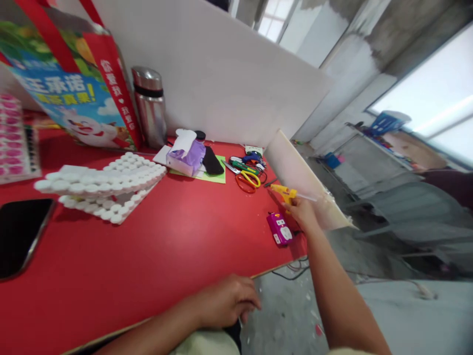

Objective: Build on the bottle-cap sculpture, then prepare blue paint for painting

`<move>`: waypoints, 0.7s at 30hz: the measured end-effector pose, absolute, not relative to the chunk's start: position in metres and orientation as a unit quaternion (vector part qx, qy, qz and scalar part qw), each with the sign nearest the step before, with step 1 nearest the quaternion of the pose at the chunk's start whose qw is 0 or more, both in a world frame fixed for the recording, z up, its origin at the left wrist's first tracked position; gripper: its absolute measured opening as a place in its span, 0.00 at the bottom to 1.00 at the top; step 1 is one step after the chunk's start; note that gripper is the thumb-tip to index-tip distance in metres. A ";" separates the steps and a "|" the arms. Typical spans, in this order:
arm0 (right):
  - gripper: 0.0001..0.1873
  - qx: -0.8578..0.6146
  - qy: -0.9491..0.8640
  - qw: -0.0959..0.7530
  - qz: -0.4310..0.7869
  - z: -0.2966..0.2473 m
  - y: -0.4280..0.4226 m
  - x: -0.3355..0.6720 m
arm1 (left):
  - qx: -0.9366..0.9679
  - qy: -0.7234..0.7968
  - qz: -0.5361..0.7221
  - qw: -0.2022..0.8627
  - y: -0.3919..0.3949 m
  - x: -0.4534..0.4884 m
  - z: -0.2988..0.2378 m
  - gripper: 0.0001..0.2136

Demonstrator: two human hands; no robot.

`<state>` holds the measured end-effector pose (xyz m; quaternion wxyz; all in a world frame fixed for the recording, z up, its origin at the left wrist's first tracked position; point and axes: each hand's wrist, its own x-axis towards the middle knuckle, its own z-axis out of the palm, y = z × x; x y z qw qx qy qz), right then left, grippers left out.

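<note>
Though cluttered along the back, spans most of the view: one red worktop [177, 246]. Backed by one tall white partition [221, 74], with one cream side board [291, 167] slanting along the right edge. Top left, one printed shopping bag [74, 98] with red handles, standing against the partition. In front of it, one curved build of white bottle caps [99, 190], too many to count, lying on the worktop. At the left edge, one black phone [20, 236], face up, partly cut off. Just right of the bag, one steel flask [150, 106], upright. Behind centre, one green mat [218, 177] bearing one purple tissue pack [186, 155] and one flat black thing [213, 161].

At the near edge of the worktop, left hand [225, 301], resting there, fingers loosely curled and empty. Stretched out to the far right corner, right hand [303, 211], fingers clamped on one yellow glue gun [284, 191]. Held low over the worktop, that gun, hemmed in closely: side board just behind the hand, scissors [247, 175] near the nozzle, one pink power strip [280, 229] lying flat just beside the wrist. Of scissors, at least three overlapping pairs, told by red, yellow and green handles.
</note>
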<state>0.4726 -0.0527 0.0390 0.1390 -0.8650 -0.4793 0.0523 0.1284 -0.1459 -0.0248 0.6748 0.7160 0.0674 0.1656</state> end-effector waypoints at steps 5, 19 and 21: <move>0.16 -0.877 -0.465 0.096 0.075 0.030 -0.053 0.478 | 0.725 0.058 0.168 0.665 -0.142 0.129 -0.021 0.08; 0.20 -0.852 -0.520 0.061 0.021 0.034 -0.065 0.454 | 0.654 0.118 0.128 0.736 -0.144 0.129 -0.013 0.17; 0.20 -0.839 -0.540 0.059 0.026 0.032 -0.065 0.454 | 0.652 0.111 0.133 0.738 -0.144 0.129 -0.013 0.19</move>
